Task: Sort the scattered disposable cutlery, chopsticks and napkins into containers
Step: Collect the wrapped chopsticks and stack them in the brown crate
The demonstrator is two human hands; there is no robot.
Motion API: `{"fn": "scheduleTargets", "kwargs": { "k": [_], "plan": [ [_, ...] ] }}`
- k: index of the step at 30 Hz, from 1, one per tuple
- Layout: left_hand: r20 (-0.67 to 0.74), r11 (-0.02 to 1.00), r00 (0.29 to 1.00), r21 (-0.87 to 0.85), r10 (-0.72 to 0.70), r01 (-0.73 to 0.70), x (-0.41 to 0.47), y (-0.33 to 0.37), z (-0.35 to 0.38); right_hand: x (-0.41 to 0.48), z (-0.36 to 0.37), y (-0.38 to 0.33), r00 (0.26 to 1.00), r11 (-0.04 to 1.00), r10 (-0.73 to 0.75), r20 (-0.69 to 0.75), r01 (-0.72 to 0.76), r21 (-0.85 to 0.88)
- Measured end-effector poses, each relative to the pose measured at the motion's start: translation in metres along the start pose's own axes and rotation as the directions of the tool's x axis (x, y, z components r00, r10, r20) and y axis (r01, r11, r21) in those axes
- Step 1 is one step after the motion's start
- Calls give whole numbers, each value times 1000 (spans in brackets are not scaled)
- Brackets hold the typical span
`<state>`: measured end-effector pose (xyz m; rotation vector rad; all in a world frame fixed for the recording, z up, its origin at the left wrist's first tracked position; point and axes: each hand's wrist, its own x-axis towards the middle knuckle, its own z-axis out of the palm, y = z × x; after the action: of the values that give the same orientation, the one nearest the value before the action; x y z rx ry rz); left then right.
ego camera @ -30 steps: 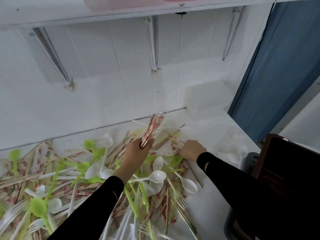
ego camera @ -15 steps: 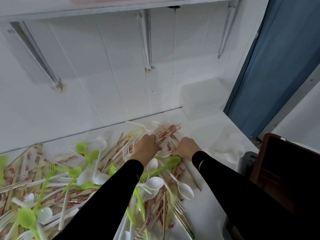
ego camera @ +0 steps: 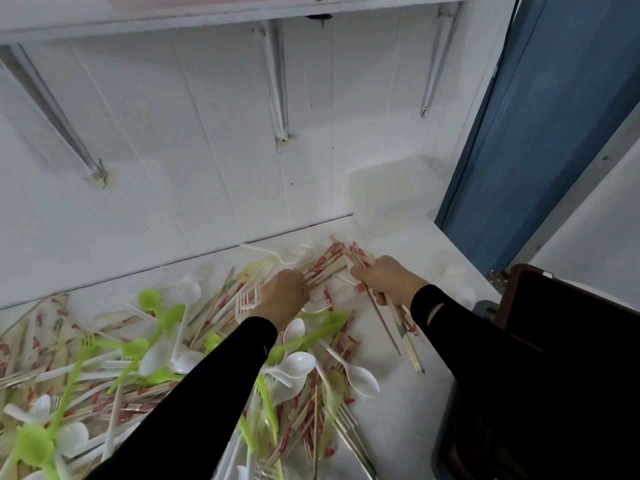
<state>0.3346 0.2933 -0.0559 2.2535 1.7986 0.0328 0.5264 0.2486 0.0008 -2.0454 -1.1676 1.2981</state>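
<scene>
A heap of white spoons [ego camera: 360, 377], green spoons [ego camera: 150, 299], white forks [ego camera: 244, 301] and wrapped wooden chopsticks covers the white counter [ego camera: 391, 420]. My left hand [ego camera: 282, 296] grips a bundle of red-printed chopsticks [ego camera: 322, 266] that lies low, pointing toward the wall. Just to the right, my right hand [ego camera: 386, 278] grips several more chopsticks [ego camera: 391, 317], their ends trailing back along the counter under my wrist. The two hands are close together at the far edge of the heap.
A translucent plastic container [ego camera: 394, 195] stands against the wall at the counter's back right corner. A blue door [ego camera: 554, 116] rises on the right, and a dark brown box [ego camera: 561, 317] sits beside the counter. Shelf brackets [ego camera: 277, 81] hang on the wall above.
My left hand has brought its chopstick bundle down from upright to lying flat by the wall. My right hand has closed round several chopsticks and moved up beside it.
</scene>
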Motion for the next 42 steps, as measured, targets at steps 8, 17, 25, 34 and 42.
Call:
{"fn": "scheduleTargets", "kwargs": {
  "k": [8,17,25,34,42],
  "plan": [
    [-23,1000,1000,16,16,-16,-13,-3,-5,-14,-3,-11,999,946,47,9,-47,321],
    [-129,971,990,-240,-56,24,-31,-17,-37,-62,-25,-21,994,696,-17,111,-68,715],
    [-146,937,989,-343,10,-60,-46,-37,-76,-119,-57,-9,996,643,-85,13,45,764],
    [-166,555,935,-766,314,-323,-95,59,-117,-173,-91,3,977,542,-101,-187,212,813],
    [-224,306,839,-859,496,-410,-133,179,-163,-223,-147,34,892,596,-21,-452,374,711]
  ]
}}
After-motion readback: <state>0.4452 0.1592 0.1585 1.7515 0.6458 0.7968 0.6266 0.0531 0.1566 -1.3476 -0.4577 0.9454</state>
